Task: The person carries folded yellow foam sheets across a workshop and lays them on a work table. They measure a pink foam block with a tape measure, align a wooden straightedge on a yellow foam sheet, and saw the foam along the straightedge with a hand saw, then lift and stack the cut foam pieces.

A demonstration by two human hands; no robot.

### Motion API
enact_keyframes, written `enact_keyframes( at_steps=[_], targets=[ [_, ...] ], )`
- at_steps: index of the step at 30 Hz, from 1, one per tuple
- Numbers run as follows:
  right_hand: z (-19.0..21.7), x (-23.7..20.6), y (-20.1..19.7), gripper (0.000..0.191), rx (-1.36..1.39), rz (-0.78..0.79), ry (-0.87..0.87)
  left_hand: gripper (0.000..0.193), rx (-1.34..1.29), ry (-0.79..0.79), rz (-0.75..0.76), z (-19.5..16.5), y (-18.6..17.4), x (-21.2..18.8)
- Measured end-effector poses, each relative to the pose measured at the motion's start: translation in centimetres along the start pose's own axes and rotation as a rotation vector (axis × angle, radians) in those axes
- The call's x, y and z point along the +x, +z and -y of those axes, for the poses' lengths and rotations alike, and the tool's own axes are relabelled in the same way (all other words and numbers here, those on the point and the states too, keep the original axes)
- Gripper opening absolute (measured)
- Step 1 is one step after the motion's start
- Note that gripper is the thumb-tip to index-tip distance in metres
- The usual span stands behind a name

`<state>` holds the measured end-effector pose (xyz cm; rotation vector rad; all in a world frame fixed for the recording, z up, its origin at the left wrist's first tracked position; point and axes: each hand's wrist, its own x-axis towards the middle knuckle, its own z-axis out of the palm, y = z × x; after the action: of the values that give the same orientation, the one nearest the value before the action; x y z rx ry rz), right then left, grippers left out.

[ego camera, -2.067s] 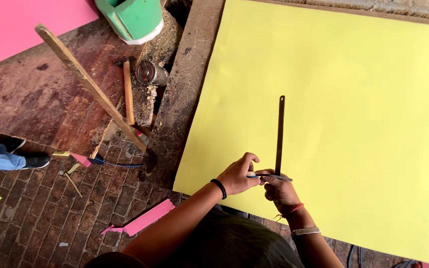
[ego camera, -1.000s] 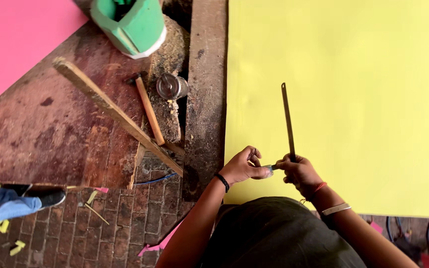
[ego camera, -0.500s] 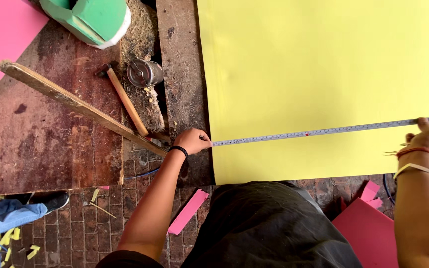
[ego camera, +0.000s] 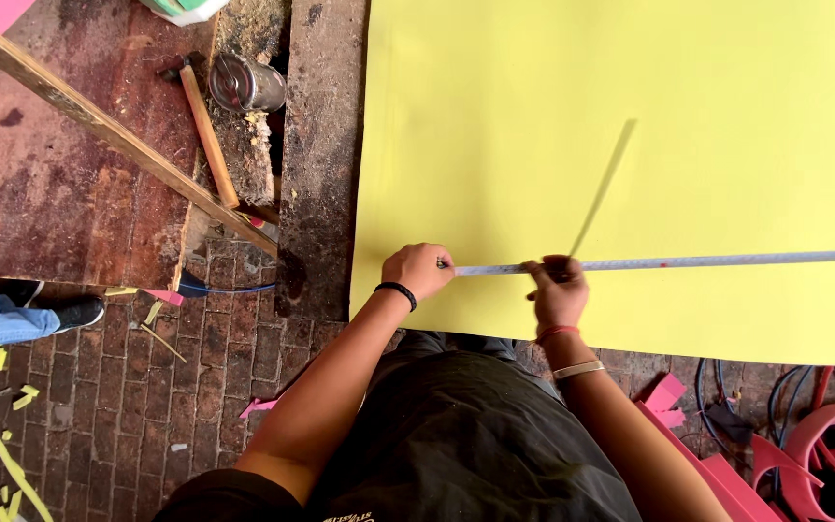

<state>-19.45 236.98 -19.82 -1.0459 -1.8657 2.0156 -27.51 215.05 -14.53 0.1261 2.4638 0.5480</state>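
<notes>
Two hands work along one measuring tape (ego camera: pixel 669 261) here, so I read the scene from the left. Far left, another person's shoe (ego camera: pixel 77 311) rests on the brick floor (ego camera: pixel 147 406) among yellow scraps (ego camera: pixel 2 454). A long wooden stick (ego camera: pixel 99 126) lies slanted across a worn board, with a hammer (ego camera: pixel 207 130) and a small metal can (ego camera: pixel 246 84) beside it. On the big yellow sheet (ego camera: pixel 630 97), my left hand (ego camera: pixel 419 271) is closed down on the tape's end, pinning it near the sheet's left edge. Just to its right, my right hand (ego camera: pixel 557 290) is clamped around a thin dark blade (ego camera: pixel 603 184), blurred, which angles up and away while the fingers also touch the tape. The tape runs flat across the sheet and out of view on the right. Red foam offcuts (ego camera: pixel 823 454) lie at lower right. I judge the step to be marking a measured line; the next move calls for holding the tape taut and bringing the blade's tip down against it.
</notes>
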Motion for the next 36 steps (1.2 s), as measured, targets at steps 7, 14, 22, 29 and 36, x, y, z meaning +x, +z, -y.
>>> enact_keyframes(
  at_steps=[7,14,22,29,36],
  targets=[
    [3.0,10.7,-13.1,0.028,0.001,-0.415,0.075,0.020,0.084,-0.139,0.030,8.7,-6.3,1.3],
    [-0.8,11.0,-19.7,0.037,0.228,-0.655,0.073,0.021,-0.004,0.119,0.033,11.0,-4.4,2.5],
    [-4.8,-9.2,-22.5,0.028,0.527,-1.065,0.030,0.027,0.074,0.468,0.367,-1.5,6.9,1.6],
    [-10.7,-30.3,-24.2,0.021,0.673,-1.338,-0.026,0.027,0.374,0.781,0.698,-10.9,19.3,-3.5],
    [-16.8,-42.5,-25.1,0.023,0.819,-1.452,-0.087,0.022,0.446,0.828,1.083,-13.5,32.1,-13.7]
  ],
)
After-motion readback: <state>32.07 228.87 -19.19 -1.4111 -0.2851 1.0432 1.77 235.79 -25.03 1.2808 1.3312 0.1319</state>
